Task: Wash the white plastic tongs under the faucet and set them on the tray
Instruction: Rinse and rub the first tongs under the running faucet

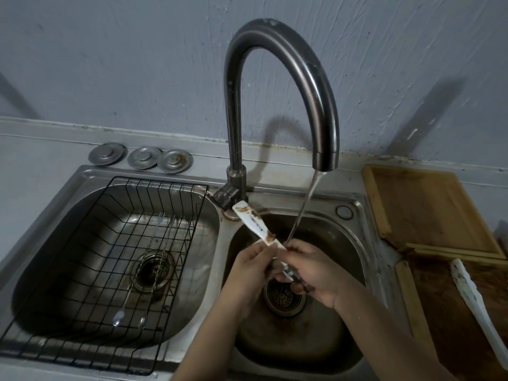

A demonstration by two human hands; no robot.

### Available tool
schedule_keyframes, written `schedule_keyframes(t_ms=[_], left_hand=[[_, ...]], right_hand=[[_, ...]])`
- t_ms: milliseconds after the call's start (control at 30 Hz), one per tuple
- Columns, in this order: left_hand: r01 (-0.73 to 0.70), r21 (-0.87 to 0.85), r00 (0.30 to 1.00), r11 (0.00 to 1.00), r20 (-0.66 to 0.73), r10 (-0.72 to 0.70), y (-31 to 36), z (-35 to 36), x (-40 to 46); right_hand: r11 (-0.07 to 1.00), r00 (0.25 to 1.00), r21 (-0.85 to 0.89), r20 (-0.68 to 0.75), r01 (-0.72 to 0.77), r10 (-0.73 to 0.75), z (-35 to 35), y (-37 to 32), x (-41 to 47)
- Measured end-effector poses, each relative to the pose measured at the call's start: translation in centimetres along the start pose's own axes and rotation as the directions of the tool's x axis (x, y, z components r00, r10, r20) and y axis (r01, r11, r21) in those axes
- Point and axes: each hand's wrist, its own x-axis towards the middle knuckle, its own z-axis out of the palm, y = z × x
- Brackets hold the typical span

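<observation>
White plastic tongs (254, 222) smeared with brown sauce are held over the right sink basin (354, 243). Their free end points up-left toward the faucet's base. My left hand (247, 273) grips their middle from the left. My right hand (310, 273) holds the lower end, which is hidden between the fingers. Water streams from the curved dark faucet (275, 86) and lands on my right hand's fingers just beside the tongs. A wooden tray (428, 207) lies on the counter to the right of the sink.
A black wire rack (82, 312) sits in the left basin with long metal cutlery (143, 284) on it. Three metal sink plugs (143, 158) rest behind that basin. Another stained white utensil (478, 306) lies on a wooden board at the right edge.
</observation>
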Motion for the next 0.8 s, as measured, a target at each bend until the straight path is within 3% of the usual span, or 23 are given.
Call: schedule_keyframes(t_ms=[167, 300, 400, 500, 600, 700, 800], left_hand=[[0.069, -0.173, 0.998, 0.982, 0.009, -0.068, 0.4, 0.1, 0.3], [0.083, 0.029, 0.996, 0.996, -0.023, -0.083, 0.5, 0.9, 0.4], [0.056, 0.169, 0.998, 0.984, -0.042, -0.049, 0.4, 1.5, 0.5], [0.029, 0.177, 0.999, 0.984, -0.050, -0.020, 0.9, 1.4, 0.6], [-0.009, 0.172, 1.000, 0.985, -0.025, 0.013, 1.9, 1.2, 0.6], [-0.001, 0.243, 0.999, 0.970, 0.035, -0.007, 2.3, 1.3, 0.1], [0.014, 0.295, 0.990, 0.955, 0.133, -0.055, 1.9, 1.4, -0.4]], right_hand=[[0.943, 0.995, -0.329, -0.076, 0.038, -0.067, 0.7, -0.1, 0.8], [0.861, 0.971, -0.507, -0.181, 0.046, -0.159, 0.2, -0.6, 1.5], [0.641, 0.902, -0.766, -0.239, 0.052, -0.359, -0.3, -0.4, 1.8], [0.635, 0.851, -0.751, -0.205, 0.180, -0.484, -0.3, 0.3, 1.9], [0.750, 0.804, -0.595, -0.274, 0.290, -0.528, -0.7, 0.7, 2.0], [0.857, 0.857, -0.397, -0.257, 0.328, -0.447, -1.1, 0.9, 1.8], [0.839, 0.894, -0.440, -0.154, 0.320, -0.422, -1.1, 0.8, 1.6]])
